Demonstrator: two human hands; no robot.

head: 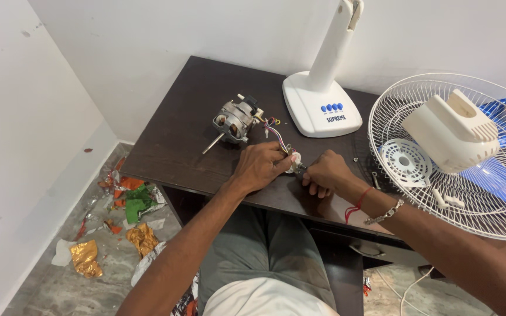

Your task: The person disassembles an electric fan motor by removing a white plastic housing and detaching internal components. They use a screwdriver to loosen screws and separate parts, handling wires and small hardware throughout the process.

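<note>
The left hand [260, 167] and the right hand [326, 174] meet near the front edge of the dark brown wooden counter [177, 140]; between them sits a small white round plastic part [294, 161], and the left fingers are curled shut around it; the right fingers are also closed, pinching a thin dark tool [301, 169] whose tip touches the part; a bundle of thin coloured wires [276, 131] runs from the part back to a grey metal fan motor with a bare shaft [233, 122], lying just behind the left hand; a white plastic fan stand base with blue buttons [321, 108] stands near the wall; a white wire fan guard [458, 155] lies to the right, holding a white plastic motor cover [452, 131]; crumpled foil wrappers [127, 216] litter the floor on the left.
</note>
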